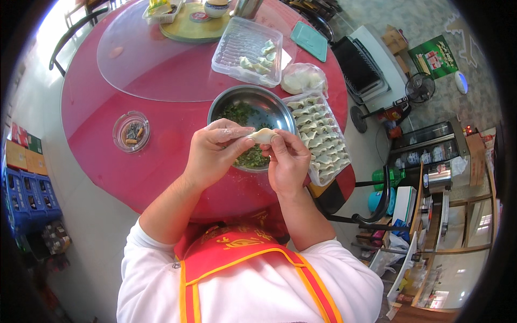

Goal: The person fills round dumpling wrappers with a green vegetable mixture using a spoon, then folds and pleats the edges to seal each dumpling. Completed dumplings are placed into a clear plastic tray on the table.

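Note:
Between both hands I hold a pale dough dumpling (pixel 263 136) above the near side of a metal bowl. My left hand (pixel 214 147) pinches its left end with floury thumb and fingers. At the other end, my right hand (pixel 287 157) grips it between thumb and bent fingers. Chopped green filling lies inside the steel bowl (pixel 218 97), partly hidden by my hands. Just right of the bowl, a clear plastic tray (pixel 343 163) carries rows of folded dumplings (pixel 323 133). Behind it sits a clear bag of dough (pixel 305 78).
A ridged plastic box (pixel 238 44) beyond the bowl holds several dumplings. A teal lid (pixel 310 41) lies at the back right. On the red round table (pixel 169 177), a glass ashtray (pixel 131 132) with cigarette butts stands to the left. A black-framed chair (pixel 381 202) is close on the right.

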{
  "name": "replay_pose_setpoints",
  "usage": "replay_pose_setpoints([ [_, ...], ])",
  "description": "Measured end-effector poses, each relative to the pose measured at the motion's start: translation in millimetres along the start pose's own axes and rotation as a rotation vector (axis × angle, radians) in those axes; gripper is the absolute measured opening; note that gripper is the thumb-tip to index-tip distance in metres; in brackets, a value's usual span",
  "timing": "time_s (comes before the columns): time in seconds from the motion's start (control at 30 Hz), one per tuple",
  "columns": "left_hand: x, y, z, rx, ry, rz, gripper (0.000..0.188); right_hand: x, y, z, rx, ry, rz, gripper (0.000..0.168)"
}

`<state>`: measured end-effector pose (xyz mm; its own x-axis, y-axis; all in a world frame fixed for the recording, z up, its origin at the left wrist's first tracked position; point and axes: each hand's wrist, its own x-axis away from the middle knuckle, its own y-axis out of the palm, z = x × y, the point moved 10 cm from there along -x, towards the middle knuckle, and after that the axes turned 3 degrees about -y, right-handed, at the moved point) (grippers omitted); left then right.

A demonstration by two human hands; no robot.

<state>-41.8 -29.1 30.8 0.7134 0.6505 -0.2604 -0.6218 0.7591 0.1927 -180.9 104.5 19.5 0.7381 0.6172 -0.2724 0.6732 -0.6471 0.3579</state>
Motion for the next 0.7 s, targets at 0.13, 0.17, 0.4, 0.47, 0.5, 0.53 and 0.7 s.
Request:
replay_pose_setpoints([
  [0.13, 2, -1, -16, 0.147, -0.060, -0.010, 0.018, -1, 2, 1, -0.008, -0.012, -0.018, 0.016],
  [0.17, 2, -2, -16, 0.164, -0.044, -0.014, 0.018, -2, 1, 2, -0.008, 0.001, -0.015, 0.016],
  [0.4, 4, -1, 8, -0.046, 0.074, 0.024, 0.020, -1, -3, 8, -0.087, -0.003, -0.013, 0.017],
  [0.47, 4, -2, 9, -0.108, 0.103, 0.024, 0.021, -2, 0, 6, -0.067, -0.012, -0.038, 0.016],
  [0.5, 5, -3, 15, -0.169, 0.170, 0.049, 0.019, -2, 1, 6, -0.058, -0.019, -0.049, 0.016],
  [0.53, 6, -3, 22, -0.231, 0.236, 0.074, 0.017, -2, 3, 4, -0.038, -0.019, -0.053, 0.016],
  [0.7, 11, -4, 35, -0.309, 0.312, 0.144, 0.007, 1, 13, -4, 0.102, -0.042, -0.117, 0.014],
])
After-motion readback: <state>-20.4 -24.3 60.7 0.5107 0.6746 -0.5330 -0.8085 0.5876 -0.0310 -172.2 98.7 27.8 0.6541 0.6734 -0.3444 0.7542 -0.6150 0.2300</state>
